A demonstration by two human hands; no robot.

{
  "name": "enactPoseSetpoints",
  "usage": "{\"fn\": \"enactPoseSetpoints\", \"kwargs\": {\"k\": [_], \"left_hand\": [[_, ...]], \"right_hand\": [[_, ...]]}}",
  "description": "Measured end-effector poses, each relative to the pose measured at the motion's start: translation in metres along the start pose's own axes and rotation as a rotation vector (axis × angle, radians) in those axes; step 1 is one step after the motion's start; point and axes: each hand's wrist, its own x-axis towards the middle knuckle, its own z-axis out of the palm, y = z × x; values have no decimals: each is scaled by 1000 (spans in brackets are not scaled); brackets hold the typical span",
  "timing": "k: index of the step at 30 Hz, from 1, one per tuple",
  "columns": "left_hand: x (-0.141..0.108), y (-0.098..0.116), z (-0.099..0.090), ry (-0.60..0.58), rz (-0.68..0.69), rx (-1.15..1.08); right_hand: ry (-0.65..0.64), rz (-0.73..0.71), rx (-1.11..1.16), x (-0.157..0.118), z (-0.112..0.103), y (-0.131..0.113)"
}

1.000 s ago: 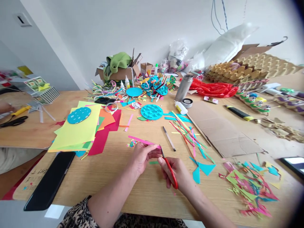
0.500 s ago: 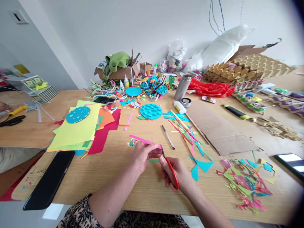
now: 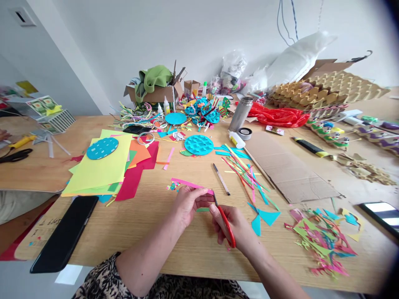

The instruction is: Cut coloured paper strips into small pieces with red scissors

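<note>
A narrow pink paper strip [image 3: 187, 182] is pinched between the thumb and fingers of my left hand [image 3: 189, 204], its long end sticking out to the left. My right hand [image 3: 229, 224] is closed around red-handled scissors [image 3: 227, 224], whose blades meet the strip's right end beside my left fingertips. Left of my fingers lies a small heap of coloured paper bits [image 3: 173, 186]. Beyond my right hand lies a pen [image 3: 221, 179]. Part of a green paper piece [image 3: 203, 209] shows between my hands.
Coloured strips [image 3: 246, 174] and a cardboard sheet [image 3: 280, 170] lie to the right, paper scraps [image 3: 327, 236] nearer. Coloured sheets [image 3: 96, 178] and a black phone [image 3: 65, 234] are at left. A steel flask [image 3: 240, 115] stands behind. A co-worker's hand [image 3: 4, 135] shows at far left.
Very little differs. Both hands keep their hold on the strip and the scissors, and the view has shifted slightly.
</note>
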Motion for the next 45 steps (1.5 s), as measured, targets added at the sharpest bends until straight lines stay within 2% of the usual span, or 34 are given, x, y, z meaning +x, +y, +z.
{"fn": "enactPoseSetpoints", "kwargs": {"k": [19, 24, 29, 33, 37, 40, 42, 45], "left_hand": [[-2, -2, 1, -9, -9, -2], [-3, -4, 3, -23, -50, 30], [-7, -9, 6, -62, -91, 78], [-8, -14, 8, -111, -112, 91], [-7, -13, 7, -88, -85, 75], [-6, -11, 6, -44, -35, 56], [-6, -9, 6, -19, -8, 45], [-6, -7, 5, -8, 18, 45]], "right_hand": [[31, 46, -5, -1, 2, 3], [46, 68, 46, -7, 2, 7], [90, 92, 111, -15, 7, 18], [182, 123, 232, -23, 13, 22], [289, 69, 553, -33, 5, 14], [284, -6, 746, -36, -7, 5], [309, -88, 676, -33, -12, -1], [339, -194, 425, -20, -13, -9]]}}
